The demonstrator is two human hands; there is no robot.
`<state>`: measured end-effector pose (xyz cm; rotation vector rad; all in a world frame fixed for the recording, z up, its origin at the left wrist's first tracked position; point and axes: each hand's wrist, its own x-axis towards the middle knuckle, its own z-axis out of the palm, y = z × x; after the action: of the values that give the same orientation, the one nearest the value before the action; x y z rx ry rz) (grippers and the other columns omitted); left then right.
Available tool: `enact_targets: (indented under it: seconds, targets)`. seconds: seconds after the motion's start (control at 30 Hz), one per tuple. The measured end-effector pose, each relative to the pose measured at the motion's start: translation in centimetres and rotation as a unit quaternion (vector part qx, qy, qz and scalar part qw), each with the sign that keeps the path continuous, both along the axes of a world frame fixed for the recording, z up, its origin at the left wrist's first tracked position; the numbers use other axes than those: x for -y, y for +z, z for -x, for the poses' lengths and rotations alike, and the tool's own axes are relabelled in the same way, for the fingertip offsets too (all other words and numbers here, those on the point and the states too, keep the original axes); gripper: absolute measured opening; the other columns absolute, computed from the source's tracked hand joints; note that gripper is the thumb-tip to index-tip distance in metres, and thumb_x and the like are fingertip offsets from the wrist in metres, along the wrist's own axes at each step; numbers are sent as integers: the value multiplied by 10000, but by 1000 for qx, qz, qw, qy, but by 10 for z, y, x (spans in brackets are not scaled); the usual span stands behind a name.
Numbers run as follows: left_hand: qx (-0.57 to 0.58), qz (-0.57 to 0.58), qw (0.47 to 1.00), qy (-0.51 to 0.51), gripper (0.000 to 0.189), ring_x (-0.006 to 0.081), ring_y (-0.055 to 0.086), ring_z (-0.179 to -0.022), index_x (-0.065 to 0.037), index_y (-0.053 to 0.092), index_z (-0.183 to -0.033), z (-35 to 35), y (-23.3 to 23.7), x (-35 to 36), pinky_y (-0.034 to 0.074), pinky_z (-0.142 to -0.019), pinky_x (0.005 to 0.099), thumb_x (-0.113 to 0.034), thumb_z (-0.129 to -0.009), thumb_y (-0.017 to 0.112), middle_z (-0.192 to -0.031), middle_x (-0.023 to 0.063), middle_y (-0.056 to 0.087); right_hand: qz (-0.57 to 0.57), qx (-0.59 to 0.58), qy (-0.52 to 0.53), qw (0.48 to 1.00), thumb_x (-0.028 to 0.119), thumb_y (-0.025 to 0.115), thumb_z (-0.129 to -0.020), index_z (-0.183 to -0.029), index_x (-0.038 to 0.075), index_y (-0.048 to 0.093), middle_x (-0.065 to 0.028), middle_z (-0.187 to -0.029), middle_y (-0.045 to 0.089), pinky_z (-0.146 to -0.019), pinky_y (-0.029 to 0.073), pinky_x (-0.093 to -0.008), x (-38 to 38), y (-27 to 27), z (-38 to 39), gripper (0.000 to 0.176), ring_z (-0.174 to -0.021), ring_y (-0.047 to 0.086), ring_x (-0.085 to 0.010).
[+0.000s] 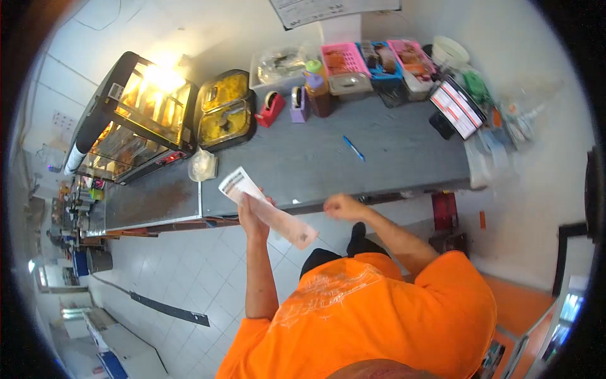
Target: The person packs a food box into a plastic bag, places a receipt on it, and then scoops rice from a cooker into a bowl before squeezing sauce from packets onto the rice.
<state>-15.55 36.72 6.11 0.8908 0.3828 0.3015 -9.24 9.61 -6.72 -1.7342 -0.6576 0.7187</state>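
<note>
A long printed paper slip, like a receipt (278, 218), is gripped in my left hand (254, 221) in front of the counter's edge. It slants down to the right, with dark print at its upper end. My right hand (343, 207) hovers to the right of the slip, apart from it, near the counter's front edge. Its fingers are curled in, and nothing shows in them. On the grey counter (278, 167) beyond my hands lies a blue pen (354, 148).
Left along the counter stand a lit glass food warmer (142, 114), a black tray with yellow food (225, 110) and a small plastic bag (202, 165). Behind are tape dispensers (270, 109), a sauce bottle (317, 95), food baskets (344, 60) and a tablet-like screen (457, 107).
</note>
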Motion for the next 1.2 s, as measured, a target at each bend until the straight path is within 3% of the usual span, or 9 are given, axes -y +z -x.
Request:
enact_targets:
  seconds: [0.17,0.23,0.37,0.53,0.6,0.7,0.8,0.93,1.2]
  targets:
    - [-83,-114,989,-34,376,229,647,-788,39,483,-1225,-19,-12,-11,589,-662,377,-87,-901,624,-1132,171,621,-4,169,-375,912,352,622,-905,-1178,25,625,-117,-972,668,-686,501,-315,-121,-60,-244,426,-754,627,-167]
    - [-109,-138,983,-57,329,229,668,-781,66,524,-1168,-37,-22,-21,592,-652,362,-72,-892,639,-1075,155,651,71,263,-472,838,390,654,-866,-1129,60,665,-203,-1047,657,-666,533,-415,-156,-108,-325,422,-867,666,-317]
    - [-137,-134,973,-129,301,242,683,-809,41,560,-1126,-94,-39,-54,597,-676,370,-83,-873,665,-1032,129,655,-4,-281,-487,827,520,714,-787,-1032,143,692,-32,-942,647,-610,513,-397,-181,-54,-358,450,-801,591,-198]
    - [-125,-105,961,-224,284,223,685,-810,33,579,-1124,-166,-80,-92,589,-669,358,-85,-880,667,-1028,114,663,-230,-284,-466,806,275,790,-762,-990,149,714,-15,-853,656,-659,504,-345,-178,-104,-349,271,-796,592,-155]
    - [-125,-98,957,-243,291,215,686,-818,29,582,-1130,-193,-87,-97,588,-672,353,-91,-881,672,-1028,112,666,-219,-120,-467,848,218,773,-772,-935,119,730,-18,-816,663,-637,495,-339,-184,-111,-322,196,-753,614,-171]
    - [-132,-74,949,-276,278,209,688,-835,24,592,-1126,-226,-99,-101,586,-676,342,-90,-886,670,-1021,106,671,154,304,-493,801,221,747,-789,-869,85,736,-49,-841,685,-660,494,-336,-177,-133,-314,158,-765,639,-204]
    - [-127,-57,934,-329,261,207,691,-841,26,603,-1115,-255,-118,-104,581,-675,328,-88,-889,667,-1013,102,674,220,-29,-456,862,243,737,-803,-851,75,736,-73,-877,703,-694,498,-346,-171,-97,-308,175,-787,653,-232]
    - [-93,-84,913,-389,259,198,695,-830,20,597,-1128,-274,-125,-108,578,-680,311,-80,-897,657,-1025,102,683,-320,-404,-334,789,198,723,-842,-868,42,735,-72,-933,723,-697,508,-309,-201,0,-273,159,-769,662,-177]
    - [-186,-26,851,-490,316,220,694,-821,15,568,-1171,-248,-123,-129,573,-713,345,-86,-887,664,-985,109,680,-3,69,-389,919,281,702,-865,-1201,38,653,-135,-906,716,-856,471,-339,-224,15,-306,418,-902,636,-217]
